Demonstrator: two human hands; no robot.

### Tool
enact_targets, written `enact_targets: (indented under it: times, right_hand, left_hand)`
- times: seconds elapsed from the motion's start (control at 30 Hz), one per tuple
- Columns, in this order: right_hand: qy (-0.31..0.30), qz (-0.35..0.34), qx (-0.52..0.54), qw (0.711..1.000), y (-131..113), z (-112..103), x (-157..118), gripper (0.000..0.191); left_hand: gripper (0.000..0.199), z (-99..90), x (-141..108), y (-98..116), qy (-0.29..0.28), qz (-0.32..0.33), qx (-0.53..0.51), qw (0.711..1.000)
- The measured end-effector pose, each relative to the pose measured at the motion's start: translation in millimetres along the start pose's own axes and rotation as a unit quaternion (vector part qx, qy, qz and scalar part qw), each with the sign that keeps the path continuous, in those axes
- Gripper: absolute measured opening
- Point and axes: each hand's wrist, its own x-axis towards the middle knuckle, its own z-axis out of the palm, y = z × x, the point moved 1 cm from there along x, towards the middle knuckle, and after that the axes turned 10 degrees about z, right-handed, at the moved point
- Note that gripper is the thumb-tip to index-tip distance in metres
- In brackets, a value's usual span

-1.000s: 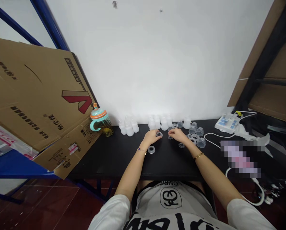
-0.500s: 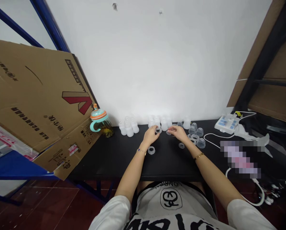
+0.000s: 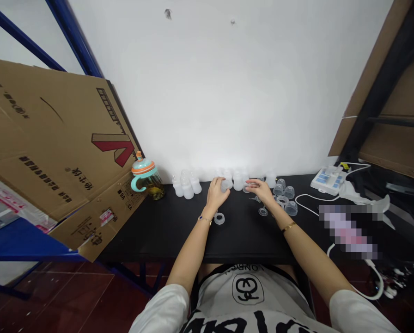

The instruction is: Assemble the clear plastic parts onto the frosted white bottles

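At frame centre, a translucent piece (image 3: 225, 186) is held, best lightly and level, by the left hand (image 3: 216, 196); the grip of the right hand (image 3: 261, 192), set apart, cannot be told.

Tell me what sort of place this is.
Probably a workstation in a small workshop or storeroom: a black table against a bare wall, with groups of small translucent bottles and clear domed caps on it, and a large printed cardboard box beside it.
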Motion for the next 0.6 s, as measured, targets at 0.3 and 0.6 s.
enact_targets:
  times: [0.3,0.6]
  right_hand:
    - [0.102,-0.093,-0.063,0.988,-7.8,-1.0,-3.3,0.042]
    - [0.146,-0.199,-0.149,0.958,-22.1,-4.4,-16.5,0.027]
  left_hand:
    - [0.052,-3.1,1.6,-9.7,0.037,-0.004,-0.030,0.999]
    - [0.041,-8.5,2.8,-13.5,0.069,0.013,-0.051,0.996]
